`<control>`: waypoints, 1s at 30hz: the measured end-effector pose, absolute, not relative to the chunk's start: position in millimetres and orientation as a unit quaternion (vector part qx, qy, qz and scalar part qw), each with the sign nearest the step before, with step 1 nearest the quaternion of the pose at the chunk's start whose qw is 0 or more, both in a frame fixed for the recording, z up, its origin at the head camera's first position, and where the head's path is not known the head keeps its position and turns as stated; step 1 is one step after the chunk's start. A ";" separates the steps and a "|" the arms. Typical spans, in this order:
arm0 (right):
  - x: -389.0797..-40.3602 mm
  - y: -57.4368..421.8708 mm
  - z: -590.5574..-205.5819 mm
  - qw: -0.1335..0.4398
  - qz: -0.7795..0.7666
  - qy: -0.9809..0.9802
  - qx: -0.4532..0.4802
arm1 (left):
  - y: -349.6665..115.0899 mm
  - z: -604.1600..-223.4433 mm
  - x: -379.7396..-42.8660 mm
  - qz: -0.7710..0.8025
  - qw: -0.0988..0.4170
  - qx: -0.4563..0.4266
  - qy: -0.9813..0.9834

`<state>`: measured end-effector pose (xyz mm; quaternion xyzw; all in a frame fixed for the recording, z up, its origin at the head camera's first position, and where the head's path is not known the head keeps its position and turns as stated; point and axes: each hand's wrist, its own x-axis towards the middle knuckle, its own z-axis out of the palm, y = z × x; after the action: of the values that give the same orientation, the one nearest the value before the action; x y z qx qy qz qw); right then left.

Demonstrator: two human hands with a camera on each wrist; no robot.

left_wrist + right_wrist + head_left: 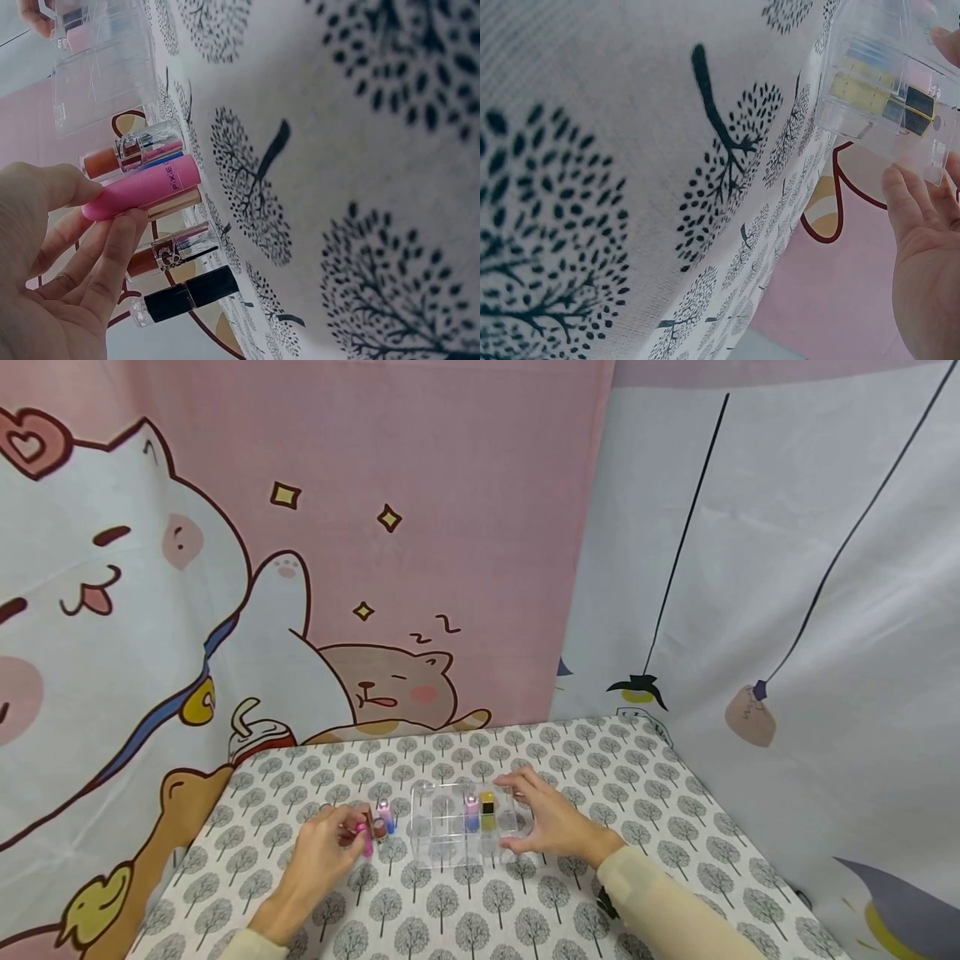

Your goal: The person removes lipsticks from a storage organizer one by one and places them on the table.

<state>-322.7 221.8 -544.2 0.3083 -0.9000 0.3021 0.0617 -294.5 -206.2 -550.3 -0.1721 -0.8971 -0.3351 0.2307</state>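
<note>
My left hand (pixel 318 852) pinches a pink lip tube (pixel 146 187) between thumb and fingers. In the left wrist view its lettering faces the camera, and it stands among other lip products. A clear-capped lip gloss (pixel 139 150) is on one side; another gloss (pixel 171 253) and a black tube (pixel 191 294) are on the other. A clear divided organizer (pixel 427 853) rests on the table to the right. My right hand (pixel 551 822) grips its right end, thumb at the near side and fingers at the far side. Inside stand a pink-and-blue tube (pixel 472 814) and a yellow tube with a black part (pixel 487 808).
Another pink-and-blue tube (pixel 386 817) stands on the table between my left hand and the organizer. A tree-print cloth (pixel 442 906) covers the table. Cartoon-printed curtains (pixel 465 568) hang close behind it and on both sides.
</note>
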 end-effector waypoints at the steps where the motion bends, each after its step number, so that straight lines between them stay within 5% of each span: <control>1: -322.7 221.8 -544.0 0.062 0.303 -0.900 0.308 | -206.0 -550.1 -294.6 -0.334 0.230 -0.170 -0.898; 18: -322.6 221.7 -542.6 0.067 0.297 -0.901 0.310 | -207.4 -544.0 -289.4 -0.343 0.211 -0.159 -0.901; 30: -322.5 222.1 -543.1 0.051 0.315 -0.893 0.318 | -200.6 -531.0 -290.2 -0.274 0.293 -0.166 -0.901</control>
<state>-322.5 222.1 -543.1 0.3176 -0.8927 0.3155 0.0514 -290.2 -200.6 -531.0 -0.1656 -0.9010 -0.2742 0.2925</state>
